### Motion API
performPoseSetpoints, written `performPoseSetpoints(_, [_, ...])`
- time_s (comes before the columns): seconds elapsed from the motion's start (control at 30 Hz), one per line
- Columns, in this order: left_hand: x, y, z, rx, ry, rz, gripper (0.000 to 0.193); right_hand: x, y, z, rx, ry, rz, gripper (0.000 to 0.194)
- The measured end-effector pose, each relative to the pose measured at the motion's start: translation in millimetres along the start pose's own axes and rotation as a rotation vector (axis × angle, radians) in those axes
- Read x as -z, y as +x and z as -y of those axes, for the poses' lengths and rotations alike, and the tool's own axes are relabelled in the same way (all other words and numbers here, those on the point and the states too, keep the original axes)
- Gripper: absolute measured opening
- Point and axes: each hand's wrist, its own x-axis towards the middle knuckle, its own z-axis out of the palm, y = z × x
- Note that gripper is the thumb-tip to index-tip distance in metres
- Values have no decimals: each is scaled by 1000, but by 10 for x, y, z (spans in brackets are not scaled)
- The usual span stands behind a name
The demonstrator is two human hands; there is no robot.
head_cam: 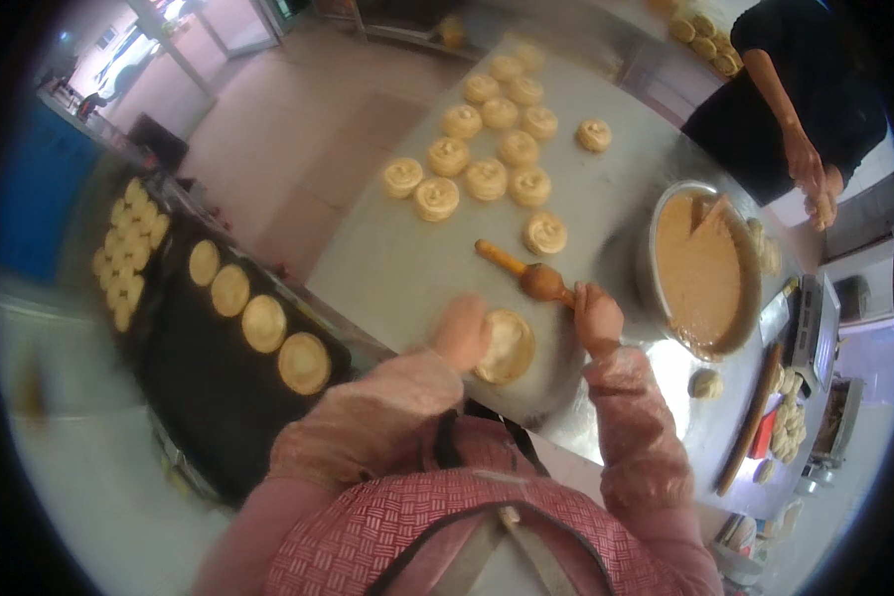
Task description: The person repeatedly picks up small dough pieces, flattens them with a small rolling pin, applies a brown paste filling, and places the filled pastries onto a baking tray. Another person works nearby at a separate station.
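Note:
A flattened round of dough (508, 350) with a raised rim lies on the metal worktable (372, 261) close in front of me. My left hand (462, 334), blurred, is at the round's left edge; its finger positions are unclear. Off to the right, my right hand (598, 316) grips one handle of a wooden rolling pin (542, 281) that has a short, bulging barrel. The pin slants up and left, above the flattened round. Just beyond its barrel sits a coiled dough bun (544, 232), and several similar buns (486, 179) stand farther back.
A metal basin (652, 276) of brown paste stands at right, a spatula (708, 214) in it. Beyond it, a co-worker's hands (816, 186) hold dough. A long wooden rolling pin (751, 425) lies near a scale (816, 331). Flat dough rounds (264, 323) rest on a black griddle (208, 387) at left.

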Motion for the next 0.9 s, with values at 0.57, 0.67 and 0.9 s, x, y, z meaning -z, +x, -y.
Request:
performPoseSetpoints(0.57, [462, -572, 19, 232, -663, 350, 43, -107, -85, 658, 119, 729, 1231, 21])
performPoseSetpoints(0.67, [814, -1157, 328, 439, -1241, 185, 46, 9, -269, 1583, 25, 1021, 1477, 38])
performPoseSetpoints(0.9, [2728, -2523, 1089, 618, -627, 26, 31, -552, -925, 3838, 977, 620, 1191, 22])
